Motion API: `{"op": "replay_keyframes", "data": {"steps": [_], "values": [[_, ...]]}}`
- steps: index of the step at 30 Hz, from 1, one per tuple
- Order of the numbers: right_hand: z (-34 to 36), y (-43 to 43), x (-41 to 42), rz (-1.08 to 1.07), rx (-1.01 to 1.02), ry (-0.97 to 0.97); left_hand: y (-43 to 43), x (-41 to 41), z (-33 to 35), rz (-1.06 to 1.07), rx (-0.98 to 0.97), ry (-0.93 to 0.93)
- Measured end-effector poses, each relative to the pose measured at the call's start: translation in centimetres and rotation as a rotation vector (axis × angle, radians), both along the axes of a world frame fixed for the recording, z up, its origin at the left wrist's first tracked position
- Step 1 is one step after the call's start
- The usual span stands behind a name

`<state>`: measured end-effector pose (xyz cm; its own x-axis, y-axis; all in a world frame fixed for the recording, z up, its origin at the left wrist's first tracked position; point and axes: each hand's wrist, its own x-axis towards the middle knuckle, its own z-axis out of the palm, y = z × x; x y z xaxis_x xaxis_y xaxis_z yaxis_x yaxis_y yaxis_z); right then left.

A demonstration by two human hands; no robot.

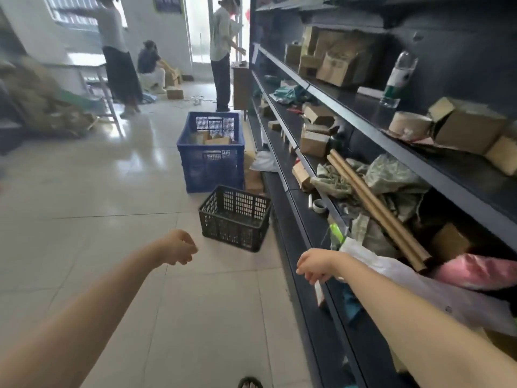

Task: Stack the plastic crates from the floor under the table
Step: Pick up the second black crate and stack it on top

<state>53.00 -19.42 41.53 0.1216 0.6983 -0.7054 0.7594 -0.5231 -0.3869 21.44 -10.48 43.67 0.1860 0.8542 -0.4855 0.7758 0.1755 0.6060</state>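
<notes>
A black perforated plastic crate [234,218] stands on the tiled floor beside the shelving, apparently with nothing in it. Just behind it sits a taller blue plastic crate [210,161] holding several small cardboard boxes. My left hand [179,247] hangs in the air short of the black crate, to its lower left, fingers loosely curled and holding nothing. My right hand [314,266] reaches forward near the lower shelf edge, to the right of the black crate, fingers drooping and apart, also holding nothing. Neither hand touches a crate.
Dark metal shelving [363,113] runs along the right, cluttered with cardboard boxes, cardboard tubes [375,208], cloth and a bottle [398,77]. Three people stand or sit at the far end. A table [92,64] and piled cardboard are at the far left. Open tiled floor [98,191] lies left.
</notes>
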Motion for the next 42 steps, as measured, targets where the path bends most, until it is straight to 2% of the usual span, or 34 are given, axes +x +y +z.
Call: {"op": "replay_keyframes", "data": {"steps": [5,8,15,25,33,37,42], "values": [[1.0,14.8,2.1,0.074,-0.027,-0.041,11.9,-0.9,1.9,0.134,0.029,0.013],[1.4,23.0,2.3,0.070,0.045,-0.035,18.2,-1.1,2.0,0.187,0.046,0.014],[-0.3,38.0,2.7,0.179,-0.031,-0.059,33.2,-0.7,-1.6,0.189,-0.017,0.059],[-4.0,58.2,7.4,0.014,-0.073,-0.079,57.3,3.8,-5.5,0.106,-0.088,0.073],[-11.8,70.9,12.7,0.002,-0.170,-0.057,71.4,8.3,-12.2,0.093,-0.197,0.127],[-16.3,75.9,15.5,-0.090,-0.184,-0.031,76.6,10.6,-17.1,0.145,-0.259,0.133],[-25.7,79.6,17.3,-0.221,-0.251,-0.017,82.2,12.3,-26.9,0.133,-0.295,0.204]]}}
